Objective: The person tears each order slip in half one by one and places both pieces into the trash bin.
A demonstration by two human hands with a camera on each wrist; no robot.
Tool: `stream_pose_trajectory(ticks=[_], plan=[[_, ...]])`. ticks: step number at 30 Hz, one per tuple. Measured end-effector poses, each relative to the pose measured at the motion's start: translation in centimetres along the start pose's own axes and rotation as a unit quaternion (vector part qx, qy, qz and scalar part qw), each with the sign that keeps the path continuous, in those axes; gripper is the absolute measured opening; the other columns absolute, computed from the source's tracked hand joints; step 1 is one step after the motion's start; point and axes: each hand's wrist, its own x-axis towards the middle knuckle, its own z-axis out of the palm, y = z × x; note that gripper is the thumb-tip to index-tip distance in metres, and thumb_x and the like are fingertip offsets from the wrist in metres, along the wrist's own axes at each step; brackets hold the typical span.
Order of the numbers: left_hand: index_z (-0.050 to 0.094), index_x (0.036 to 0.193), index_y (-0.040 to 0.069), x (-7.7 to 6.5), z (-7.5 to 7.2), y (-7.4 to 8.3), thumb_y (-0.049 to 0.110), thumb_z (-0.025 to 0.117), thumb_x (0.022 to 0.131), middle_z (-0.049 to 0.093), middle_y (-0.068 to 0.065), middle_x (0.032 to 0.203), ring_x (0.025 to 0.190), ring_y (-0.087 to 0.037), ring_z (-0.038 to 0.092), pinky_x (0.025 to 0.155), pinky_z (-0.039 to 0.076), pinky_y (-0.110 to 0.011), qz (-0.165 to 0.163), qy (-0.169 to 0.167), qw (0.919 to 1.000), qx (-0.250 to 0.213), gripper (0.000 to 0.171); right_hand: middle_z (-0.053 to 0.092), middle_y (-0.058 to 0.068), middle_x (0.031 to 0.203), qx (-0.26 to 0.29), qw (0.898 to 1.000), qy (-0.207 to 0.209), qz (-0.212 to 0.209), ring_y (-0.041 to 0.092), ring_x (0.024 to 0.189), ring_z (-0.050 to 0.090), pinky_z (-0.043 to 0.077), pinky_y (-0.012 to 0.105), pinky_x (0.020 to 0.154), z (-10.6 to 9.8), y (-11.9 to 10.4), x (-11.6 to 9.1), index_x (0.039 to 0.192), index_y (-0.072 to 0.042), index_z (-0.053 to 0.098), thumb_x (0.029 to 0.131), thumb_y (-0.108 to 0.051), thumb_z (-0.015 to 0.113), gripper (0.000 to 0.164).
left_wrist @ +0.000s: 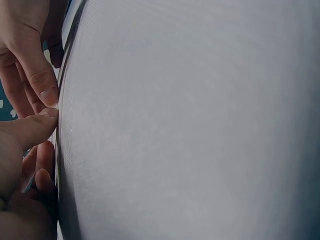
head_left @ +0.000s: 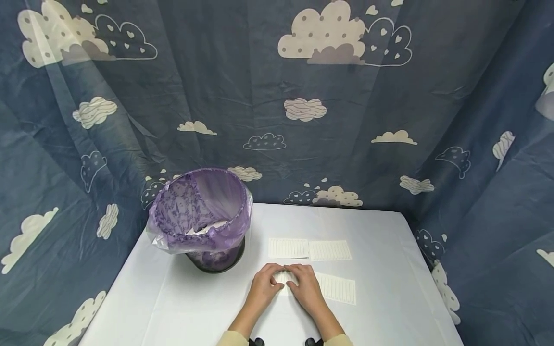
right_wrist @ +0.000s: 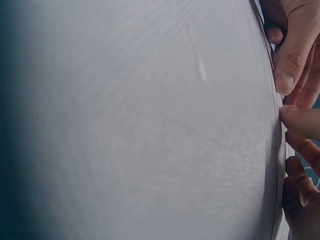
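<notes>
At the front middle of the white table, a small sheet of ruled paper (head_left: 283, 277) lies partly under both hands. My left hand (head_left: 262, 287) holds its left part, index finger at the far edge and thumb at the near side. Facing it, my right hand (head_left: 306, 287) holds the right part in the same way. The fingertips of the two hands nearly meet. In the left wrist view the left thumb (left_wrist: 37, 127) and right thumb (left_wrist: 42, 85) come close together at the table's low horizon. The sheet itself is mostly hidden by the fingers.
Three similar ruled sheets lie near: one behind the hands (head_left: 288, 248), one at back right (head_left: 330, 250), one right of the right hand (head_left: 336, 288). A bin with a purple liner (head_left: 201, 209) stands on the table (head_left: 381, 269) at left, pale scraps inside. A cloud-patterned curtain (head_left: 225, 105) surrounds it.
</notes>
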Motion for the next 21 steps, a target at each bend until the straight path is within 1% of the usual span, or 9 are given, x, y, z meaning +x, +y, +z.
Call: stream_pose_trajectory(ticks=[6, 11, 14, 17, 19, 21], plan=[[0.076, 0.120, 0.009, -0.17, 0.06, 0.02, -0.002, 0.089, 0.078, 0.073, -0.002, 0.120, 0.067, 0.006, 0.049, 0.062, 0.048, -0.017, -0.007, -0.002, 0.9999, 0.010, 0.046, 0.076, 0.001, 0.121, 0.001, 1.000, 0.006, -0.001, 0.023, 0.114, 0.061, 0.057, 0.047, 0.099, 0.04, -0.12, -0.10, 0.125, -0.016, 0.077, 0.083, -0.008, 0.087, 0.044], [0.076, 0.122, 0.010, -0.42, 0.29, -0.02, 0.000, 0.089, 0.078, 0.072, -0.001, 0.115, 0.067, 0.006, 0.048, 0.062, 0.047, -0.016, -0.017, -0.008, 0.9996, 0.022, 0.047, 0.076, 0.001, 0.124, 0.007, 1.000, 0.000, 0.007, 0.023, 0.115, 0.060, 0.056, 0.047, 0.100, 0.08, -0.05, -0.36, 0.127, -0.016, 0.076, 0.083, -0.008, 0.087, 0.046], [0.076, 0.120, 0.010, -0.45, 0.32, -0.09, 0.000, 0.088, 0.079, 0.071, 0.000, 0.109, 0.066, 0.006, 0.047, 0.062, 0.046, -0.016, -0.008, -0.005, 0.9998, 0.019, 0.044, 0.075, 0.003, 0.127, 0.011, 1.000, -0.001, 0.006, 0.024, 0.117, 0.061, 0.056, 0.048, 0.101, 0.06, 0.00, -0.37, 0.129, -0.016, 0.075, 0.084, -0.008, 0.087, 0.047], [0.077, 0.116, 0.009, -0.39, 0.31, -0.19, -0.002, 0.088, 0.078, 0.071, -0.002, 0.104, 0.066, 0.004, 0.047, 0.061, 0.046, -0.017, 0.018, 0.007, 0.9995, 0.023, 0.041, 0.073, 0.004, 0.130, 0.008, 1.000, 0.000, 0.000, 0.025, 0.118, 0.061, 0.056, 0.048, 0.101, -0.02, 0.06, -0.25, 0.129, -0.015, 0.075, 0.084, -0.009, 0.087, 0.047], [0.077, 0.116, 0.009, -0.32, 0.30, -0.18, -0.002, 0.088, 0.078, 0.071, -0.002, 0.106, 0.066, 0.004, 0.048, 0.062, 0.046, -0.017, 0.022, 0.011, 0.9994, 0.024, 0.041, 0.073, 0.004, 0.130, 0.005, 1.000, 0.001, -0.003, 0.025, 0.118, 0.061, 0.056, 0.049, 0.101, -0.04, 0.18, -0.17, 0.129, -0.015, 0.075, 0.084, -0.009, 0.087, 0.046], [0.077, 0.117, 0.008, -0.24, 0.30, -0.14, -0.003, 0.088, 0.078, 0.071, -0.002, 0.111, 0.067, 0.004, 0.049, 0.063, 0.048, -0.017, 0.022, 0.012, 0.9994, 0.025, 0.042, 0.073, 0.004, 0.129, 0.006, 1.000, -0.002, -0.003, 0.025, 0.119, 0.061, 0.056, 0.049, 0.101, -0.10, 0.30, -0.11, 0.127, -0.014, 0.075, 0.085, -0.010, 0.086, 0.044]])
